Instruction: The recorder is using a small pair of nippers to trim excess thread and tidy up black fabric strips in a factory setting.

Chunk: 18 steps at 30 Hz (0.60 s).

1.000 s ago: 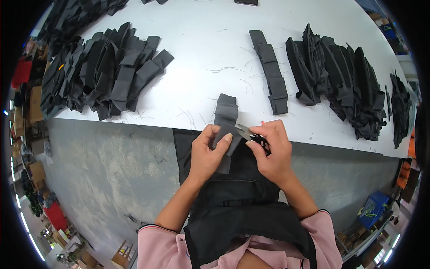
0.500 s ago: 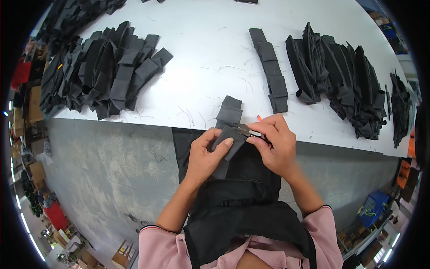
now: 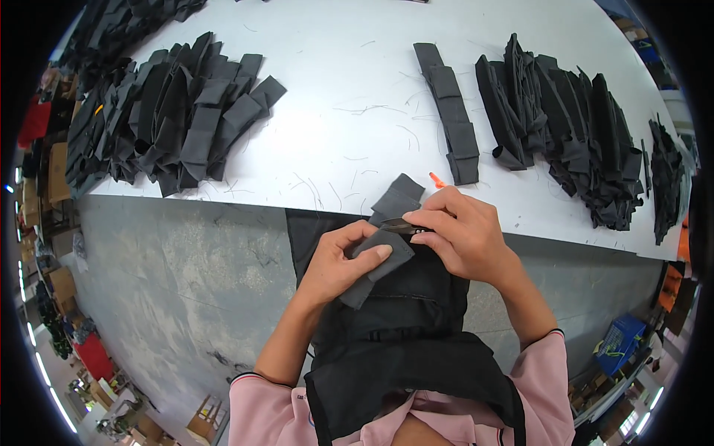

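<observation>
My left hand (image 3: 343,262) pinches a dark grey fabric strip (image 3: 396,199) with folded, stitched flaps, thumb on top. The strip's far end rests on the edge of the white table, and its near end hangs over my black apron (image 3: 394,312). In my right hand (image 3: 465,234) are small thread snips (image 3: 400,225), their blades lying against the strip's edge just beyond my left thumb. An orange piece (image 3: 437,180) sticks out past my right fingers; whether it belongs to the snips I cannot tell. The snips' handle is mostly hidden by my fingers.
One similar strip (image 3: 452,111) lies alone on the white table (image 3: 320,97), right of the middle. Heaps of strips stand at the left (image 3: 171,111) and right (image 3: 558,134). Loose thread ends are scattered between them. A blue crate (image 3: 621,344) sits on the floor at right.
The held strip has tilted, its far end swinging right and nearer. The snips have shifted slightly left along it, and the orange piece shows more.
</observation>
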### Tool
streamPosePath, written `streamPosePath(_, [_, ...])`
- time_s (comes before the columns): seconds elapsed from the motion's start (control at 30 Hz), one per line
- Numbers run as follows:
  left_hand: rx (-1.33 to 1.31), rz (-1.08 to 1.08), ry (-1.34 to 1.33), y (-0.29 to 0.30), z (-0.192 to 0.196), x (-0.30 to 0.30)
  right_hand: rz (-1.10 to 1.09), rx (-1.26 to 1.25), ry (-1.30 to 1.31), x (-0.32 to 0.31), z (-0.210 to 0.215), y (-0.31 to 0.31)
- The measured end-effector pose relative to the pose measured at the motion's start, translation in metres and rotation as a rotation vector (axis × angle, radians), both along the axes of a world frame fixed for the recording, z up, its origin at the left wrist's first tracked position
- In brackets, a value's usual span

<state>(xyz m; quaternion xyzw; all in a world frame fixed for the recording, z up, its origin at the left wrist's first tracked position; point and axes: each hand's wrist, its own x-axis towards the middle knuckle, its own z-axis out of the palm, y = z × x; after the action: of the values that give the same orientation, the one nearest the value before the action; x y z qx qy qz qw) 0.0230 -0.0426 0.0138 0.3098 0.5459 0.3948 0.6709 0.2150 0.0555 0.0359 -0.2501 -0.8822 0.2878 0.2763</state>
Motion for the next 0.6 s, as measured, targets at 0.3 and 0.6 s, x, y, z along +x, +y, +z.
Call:
streamPosePath(0.3, [0.021, 0.116, -0.064, 0.000, -0.002, 0.007, -0.187, -1.770, 0.885, -0.001, -0.028, -0.027])
streamPosePath(0.6, [0.127, 0.174, 0.204, 0.001, -0.004, 0.017, -0.345, -0.500, 0.062, -0.004, -0.001, -0.042])
